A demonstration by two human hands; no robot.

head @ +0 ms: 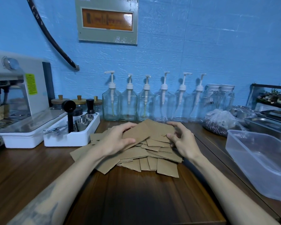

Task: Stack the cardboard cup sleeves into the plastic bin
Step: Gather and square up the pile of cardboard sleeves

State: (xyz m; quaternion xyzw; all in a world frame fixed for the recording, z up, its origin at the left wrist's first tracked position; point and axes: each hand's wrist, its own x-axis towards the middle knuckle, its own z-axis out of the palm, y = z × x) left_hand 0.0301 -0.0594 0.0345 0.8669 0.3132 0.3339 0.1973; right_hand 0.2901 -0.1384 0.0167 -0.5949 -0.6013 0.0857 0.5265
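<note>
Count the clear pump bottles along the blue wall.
6, in one row at the wall behind the cardboard sleeves. None appear hidden.

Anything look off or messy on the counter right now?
The cardboard sleeves lie in a loose, fanned pile with edges pointing different ways, not squared up. The plastic bin holds none yet. No spill or damage shows.

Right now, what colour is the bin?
Clear, colourless plastic bin, empty; the head view shows it best.
</note>
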